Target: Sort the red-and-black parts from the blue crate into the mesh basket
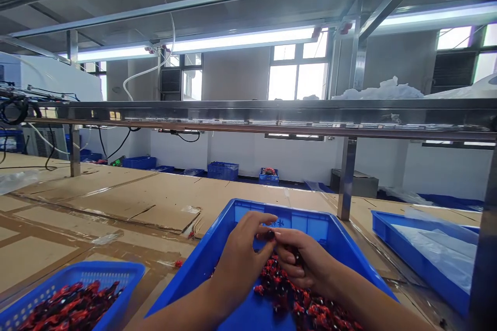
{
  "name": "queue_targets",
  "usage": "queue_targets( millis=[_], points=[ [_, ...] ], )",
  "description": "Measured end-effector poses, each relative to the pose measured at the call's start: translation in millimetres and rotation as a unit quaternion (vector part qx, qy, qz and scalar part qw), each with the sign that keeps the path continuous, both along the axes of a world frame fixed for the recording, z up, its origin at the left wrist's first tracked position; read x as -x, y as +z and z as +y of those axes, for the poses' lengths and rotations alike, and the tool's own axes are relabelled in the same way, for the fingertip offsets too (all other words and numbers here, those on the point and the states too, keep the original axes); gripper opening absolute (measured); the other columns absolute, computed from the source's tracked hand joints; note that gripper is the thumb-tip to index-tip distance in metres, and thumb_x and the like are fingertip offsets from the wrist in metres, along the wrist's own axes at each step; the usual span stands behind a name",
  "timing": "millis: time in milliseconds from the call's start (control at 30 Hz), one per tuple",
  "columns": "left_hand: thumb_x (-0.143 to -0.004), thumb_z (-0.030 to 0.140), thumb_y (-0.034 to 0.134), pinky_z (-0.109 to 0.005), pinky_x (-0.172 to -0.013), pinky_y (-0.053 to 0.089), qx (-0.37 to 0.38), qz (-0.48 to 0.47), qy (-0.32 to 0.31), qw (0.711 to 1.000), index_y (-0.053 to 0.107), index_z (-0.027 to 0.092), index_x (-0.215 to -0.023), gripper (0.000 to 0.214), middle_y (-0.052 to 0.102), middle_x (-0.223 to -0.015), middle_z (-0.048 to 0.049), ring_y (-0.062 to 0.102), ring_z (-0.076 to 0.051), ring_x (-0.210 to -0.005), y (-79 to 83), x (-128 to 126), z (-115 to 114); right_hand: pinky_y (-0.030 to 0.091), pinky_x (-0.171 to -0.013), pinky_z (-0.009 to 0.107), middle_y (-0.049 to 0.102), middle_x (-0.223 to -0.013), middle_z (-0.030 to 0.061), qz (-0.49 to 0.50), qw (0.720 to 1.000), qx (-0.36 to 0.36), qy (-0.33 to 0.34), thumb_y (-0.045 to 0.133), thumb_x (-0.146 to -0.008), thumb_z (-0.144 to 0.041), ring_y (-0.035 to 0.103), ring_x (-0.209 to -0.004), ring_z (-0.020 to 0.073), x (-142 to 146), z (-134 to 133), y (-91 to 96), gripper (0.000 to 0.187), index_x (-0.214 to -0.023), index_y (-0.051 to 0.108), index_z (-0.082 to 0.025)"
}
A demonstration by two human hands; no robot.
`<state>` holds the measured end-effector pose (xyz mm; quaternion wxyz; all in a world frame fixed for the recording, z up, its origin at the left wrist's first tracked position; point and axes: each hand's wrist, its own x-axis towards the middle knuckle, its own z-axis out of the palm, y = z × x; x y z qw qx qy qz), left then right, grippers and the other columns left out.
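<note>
Left hand (240, 264), right hand (301, 264) pinch small dark piece (269, 235) together, above red-black pieces (298, 295) heaped in blue crate (310, 227).

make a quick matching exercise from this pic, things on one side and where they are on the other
Things:
1. blue mesh basket
2. cardboard sheets
3. large blue tray
4. shallow blue tray

Places:
A. under the left hand and right hand
B. lower left of the view
C. right of the view
D. spread flat beneath the trays

Pairs: 1-B, 2-D, 3-A, 4-C
</note>
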<state>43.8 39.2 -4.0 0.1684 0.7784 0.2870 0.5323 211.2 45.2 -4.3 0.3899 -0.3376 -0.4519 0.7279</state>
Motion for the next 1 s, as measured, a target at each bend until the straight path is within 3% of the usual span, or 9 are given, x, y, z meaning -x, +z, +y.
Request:
queue_targets(
  millis=[233,333,433,533,600,700,767,867,1000],
  points=[
    [-0.082,0.006,0.061,-0.027,-0.081,0.047,-0.082,0.031,0.018,0.996,0.056,0.028,-0.110,0.036,0.056,-0.097,0.0007,0.056,-0.015,-0.091,-0.5,-1.9,-2.2,0.014,-0.025,0.015,0.038,-0.040,-0.0068,0.033,0.999,0.022,0.036,0.054,-0.083,-0.033,0.025,-0.029,0.0058,-1.7,0.4,-1.0,0.026,-0.062,0.048,-0.019],
    [-0.081,0.004,0.063,-0.028,-0.083,0.046,-0.091,0.028,0.006,0.995,0.051,0.029,-0.116,0.045,0.054,-0.102,0.0005,0.054,-0.014,-0.092,-1.1,-0.7,0.0,0.014,-0.025,0.015,0.040,-0.041,-0.0077,0.059,0.997,0.012,0.051,0.054,-0.078,-0.027,0.023,-0.029,0.0071,-3.3,2.4,-3.9,0.007,-0.075,0.053,-0.021],
    [-0.079,0.013,0.070,-0.029,-0.084,0.045,-0.075,0.036,0.006,0.996,0.050,0.030,-0.117,0.046,0.054,-0.103,0.0006,0.053,-0.015,-0.092,-0.1,2.5,0.9,0.014,-0.025,0.016,0.041,-0.039,-0.0075,0.075,0.994,0.002,0.077,0.052,-0.075,-0.024,0.021,-0.028,0.0077,-4.3,5.2,-6.9,0.004,-0.077,0.053,-0.022],
    [-0.074,0.029,0.078,-0.031,-0.087,0.043,-0.037,0.045,0.006,0.998,0.050,0.029,-0.116,0.050,0.056,-0.108,-0.0009,0.053,-0.018,-0.098,2.5,5.3,-1.5,0.016,-0.025,0.015,0.039,-0.037,-0.0072,0.098,0.991,-0.023,0.092,0.047,-0.074,-0.028,0.020,-0.027,0.0072,-5.4,7.5,-7.1,0.008,-0.070,0.051,-0.021],
    [-0.078,0.037,0.073,-0.031,-0.088,0.042,0.001,0.050,-0.004,0.999,0.051,0.027,-0.117,0.046,0.057,-0.110,-0.0024,0.052,-0.019,-0.100,2.8,5.5,-3.2,0.017,-0.025,0.015,0.038,-0.035,-0.0070,0.118,0.987,-0.052,0.099,0.045,-0.074,-0.029,0.019,-0.026,0.0067,-6.6,7.8,-5.0,0.014,-0.065,0.050,-0.021],
    [-0.094,0.044,0.048,-0.030,-0.087,0.041,0.091,0.066,-0.033,0.993,0.055,0.024,-0.111,0.027,0.060,-0.104,-0.0025,0.054,-0.018,-0.096,-3.1,3.1,-1.6,0.021,-0.026,0.016,0.036,-0.033,-0.0065,0.142,0.979,-0.096,0.113,0.044,-0.073,-0.028,0.020,-0.025,0.0069,-8.3,5.4,0.2,0.016,-0.061,0.050,-0.020],
    [-0.098,0.050,0.032,-0.029,-0.081,0.042,0.162,0.092,-0.031,0.982,0.058,0.022,-0.100,0.039,0.063,-0.098,-0.0021,0.056,-0.018,-0.091,-11.5,1.0,2.0,0.023,-0.026,0.017,0.036,-0.033,-0.0066,0.150,0.974,-0.114,0.127,0.046,-0.072,-0.027,0.021,-0.025,0.0072,-8.5,2.9,3.2,0.016,-0.059,0.051,-0.019],
    [-0.094,0.062,0.027,-0.029,-0.069,0.041,0.238,0.197,-0.012,0.951,0.062,0.020,-0.086,0.055,0.066,-0.085,-0.0033,0.058,-0.020,-0.079,-27.2,-0.2,5.8,0.023,-0.026,0.016,0.036,-0.033,-0.0068,0.154,0.969,-0.123,0.151,0.047,-0.070,-0.028,0.021,-0.025,0.0071,-7.2,0.5,5.0,0.015,-0.059,0.051,-0.019],
    [-0.084,0.071,0.041,-0.031,-0.065,0.043,0.314,0.366,-0.036,0.875,0.069,0.019,-0.084,0.059,0.068,-0.079,-0.0071,0.062,-0.024,-0.073,-45.6,0.4,2.4,0.023,-0.026,0.016,0.037,-0.035,-0.0065,0.153,0.965,-0.129,0.168,0.046,-0.069,-0.027,0.023,-0.026,0.0076,-6.0,1.1,2.8,0.013,-0.060,0.051,-0.019]
  ],
)
